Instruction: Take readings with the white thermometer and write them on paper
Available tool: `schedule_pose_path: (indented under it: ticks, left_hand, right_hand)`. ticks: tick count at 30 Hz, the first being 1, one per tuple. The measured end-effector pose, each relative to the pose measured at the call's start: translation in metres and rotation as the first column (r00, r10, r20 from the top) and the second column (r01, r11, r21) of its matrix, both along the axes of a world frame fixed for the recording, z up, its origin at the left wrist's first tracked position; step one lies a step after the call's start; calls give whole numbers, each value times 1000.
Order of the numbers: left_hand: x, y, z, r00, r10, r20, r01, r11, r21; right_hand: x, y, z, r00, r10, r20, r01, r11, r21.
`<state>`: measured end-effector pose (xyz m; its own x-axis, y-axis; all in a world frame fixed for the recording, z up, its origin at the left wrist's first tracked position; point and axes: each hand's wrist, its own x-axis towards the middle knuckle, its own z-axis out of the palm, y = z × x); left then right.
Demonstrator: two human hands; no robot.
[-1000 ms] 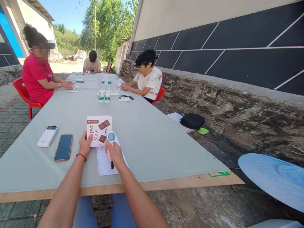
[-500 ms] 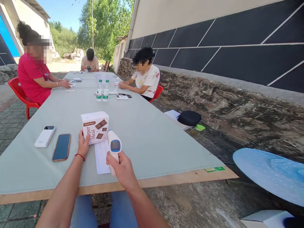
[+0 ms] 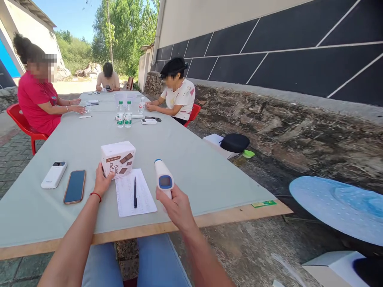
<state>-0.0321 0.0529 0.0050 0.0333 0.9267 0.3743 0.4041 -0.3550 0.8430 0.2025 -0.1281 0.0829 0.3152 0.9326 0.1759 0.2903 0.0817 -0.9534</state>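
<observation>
My left hand (image 3: 103, 179) is closed around the lower left side of a white box (image 3: 119, 159) printed with brown chocolate pieces. The box stands at the far edge of a sheet of paper (image 3: 127, 201) covered in faint print. On that sheet lies a dark pen (image 3: 135, 191). In my right hand (image 3: 178, 205) is a white infrared thermometer (image 3: 163, 175) with a blue-rimmed screen, gripped by its handle and raised above the table, to the right of the paper. My fingers hide most of the handle.
Left of my arm lie a phone (image 3: 74, 186) and a white power bank (image 3: 54, 174). Two water bottles (image 3: 124, 114) stand farther up the table (image 3: 179, 159). Three people sit around its far part. A blue round surface (image 3: 338, 207) is at the right.
My right hand has carried the thermometer to the right, away from the box, uncovering the pen and more of the paper. My left hand still holds the box. The view has shifted slightly.
</observation>
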Motion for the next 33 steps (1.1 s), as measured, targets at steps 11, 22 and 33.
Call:
schedule_pose_path:
  ticks: [11,22,33]
  left_hand:
    - [-1,13,20,999,-16,-46,10,991,-131]
    - [3,-104,-32,790,-140,-597,172,985,-4]
    - [22,-146,-16,619,-160,-769,195,980,-47]
  right_hand:
    - [87,72,-77,574,247,781,128,915,-384]
    - [48,88,-86,422,145,895,-190,979,-69]
    - [35,112,-85,91,356,930,-526,810,-259]
